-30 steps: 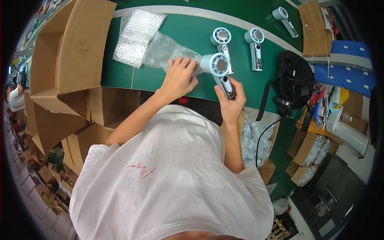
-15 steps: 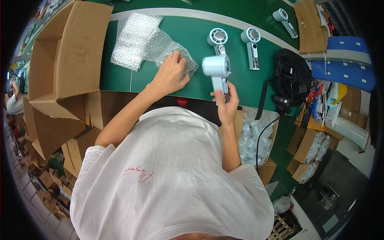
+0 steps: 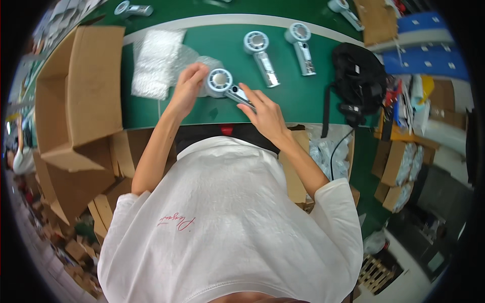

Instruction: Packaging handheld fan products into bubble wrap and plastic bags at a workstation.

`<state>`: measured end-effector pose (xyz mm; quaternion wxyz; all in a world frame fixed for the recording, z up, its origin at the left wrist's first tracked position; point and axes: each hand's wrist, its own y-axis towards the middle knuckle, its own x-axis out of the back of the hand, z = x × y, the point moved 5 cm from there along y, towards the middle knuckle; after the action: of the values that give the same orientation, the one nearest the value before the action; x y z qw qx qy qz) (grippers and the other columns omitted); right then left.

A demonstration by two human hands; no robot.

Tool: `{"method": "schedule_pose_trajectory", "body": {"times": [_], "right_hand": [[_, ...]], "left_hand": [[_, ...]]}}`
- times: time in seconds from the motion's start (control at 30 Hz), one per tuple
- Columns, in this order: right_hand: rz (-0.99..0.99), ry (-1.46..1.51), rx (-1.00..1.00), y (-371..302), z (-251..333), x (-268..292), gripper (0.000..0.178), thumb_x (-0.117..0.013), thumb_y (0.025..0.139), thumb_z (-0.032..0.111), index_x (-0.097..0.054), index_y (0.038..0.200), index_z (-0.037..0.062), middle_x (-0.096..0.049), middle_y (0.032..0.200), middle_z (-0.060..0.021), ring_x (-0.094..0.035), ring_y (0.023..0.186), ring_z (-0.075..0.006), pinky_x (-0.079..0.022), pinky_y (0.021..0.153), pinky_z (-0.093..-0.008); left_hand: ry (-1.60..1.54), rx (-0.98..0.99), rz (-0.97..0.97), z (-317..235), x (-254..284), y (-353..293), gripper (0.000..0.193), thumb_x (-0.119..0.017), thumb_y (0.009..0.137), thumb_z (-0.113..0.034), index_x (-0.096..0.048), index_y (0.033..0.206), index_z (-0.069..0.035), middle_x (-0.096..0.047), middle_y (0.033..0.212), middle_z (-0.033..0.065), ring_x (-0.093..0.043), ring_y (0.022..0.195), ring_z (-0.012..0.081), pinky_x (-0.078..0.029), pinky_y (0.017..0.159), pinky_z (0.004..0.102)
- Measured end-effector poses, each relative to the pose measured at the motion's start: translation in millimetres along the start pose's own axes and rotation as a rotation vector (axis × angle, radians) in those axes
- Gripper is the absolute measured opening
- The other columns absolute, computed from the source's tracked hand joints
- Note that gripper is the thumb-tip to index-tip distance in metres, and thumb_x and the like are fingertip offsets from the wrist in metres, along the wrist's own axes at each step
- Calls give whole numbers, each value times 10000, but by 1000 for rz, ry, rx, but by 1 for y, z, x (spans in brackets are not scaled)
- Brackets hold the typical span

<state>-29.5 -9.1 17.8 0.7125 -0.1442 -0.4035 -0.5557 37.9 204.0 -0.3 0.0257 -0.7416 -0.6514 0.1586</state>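
Observation:
My right hand (image 3: 263, 112) is closed round the handle of a light blue handheld fan (image 3: 220, 81). The fan's round head tilts up to the left, with its round silver centre upward. Just left of the head, my left hand (image 3: 190, 87) pinches a clear bubble-wrap bag (image 3: 209, 62); part of that bag is hidden behind the hand and the fan. A stack of bubble-wrap bags (image 3: 157, 63) lies flat to the left on the green table. Two more handheld fans, one nearer (image 3: 263, 59) and one further right (image 3: 302, 49), rest on the table beyond my right hand.
An open cardboard box (image 3: 96, 86) stands at the left edge of the table. To the right lies a black bag (image 3: 356, 76) with a strap and cable. Further fans (image 3: 134, 9) lie across the white strip. Below the table edge, a carton (image 3: 331, 151) holds clear plastic-wrapped items.
My right hand has brought the fan left and lowered its head beside the bubble-wrap bag. My left hand has shifted left with the bag's edge. The view has turned slightly.

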Motion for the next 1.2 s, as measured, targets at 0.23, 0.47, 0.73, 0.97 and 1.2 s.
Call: {"method": "schedule_pose_trajectory", "body": {"times": [0.23, 0.47, 0.73, 0.97, 1.2], "right_hand": [[276, 126, -370, 32, 22, 76, 495, -679, 920, 250, -515, 1358, 85, -647, 923, -91, -529, 508, -159, -434, 442, -299], [-160, 1452, -800, -1, 17, 55, 419, -579, 998, 353, -494, 1306, 81, -668, 1003, -114, -624, 564, -152, -431, 401, -201], [-229, 1145, -348, -5, 46, 115, 476, -586, 995, 364, -501, 1312, 19, -705, 1027, -138, -678, 690, -157, -516, 527, -214], [-517, 813, -264, -29, 40, 163, 577, -495, 1005, 525, -560, 1269, 16, -732, 915, -122, -671, 668, -143, -498, 551, -201], [-71, 1620, -532, -53, 17, 127, 758, -325, 968, 709, -591, 1210, 42, -698, 1012, -130, -668, 823, -164, -505, 681, -239]], "left_hand": [[664, -473, 89, -56, -80, -59, 67, -610, 899, -92, -600, 895, -26, -433, 1099, 139, -415, 1039, 271, -351, 940, 366], [818, -606, 161, -81, -127, -73, 60, -600, 901, -82, -594, 916, -25, -418, 1109, 135, -399, 1003, 253, -351, 937, 352], [291, -479, 357, -163, -151, -39, 99, -578, 947, -125, -559, 880, -54, -384, 1106, 74, -370, 1148, 220, -289, 984, 313], [90, -355, 349, -153, -147, -17, 118, -567, 953, -123, -548, 852, -67, -410, 1145, 75, -373, 1155, 212, -256, 1020, 322], [368, -423, 538, -132, -209, -76, 88, -627, 889, -104, -571, 844, -53, -429, 1147, 92, -390, 1115, 238, -292, 1009, 340]]}}
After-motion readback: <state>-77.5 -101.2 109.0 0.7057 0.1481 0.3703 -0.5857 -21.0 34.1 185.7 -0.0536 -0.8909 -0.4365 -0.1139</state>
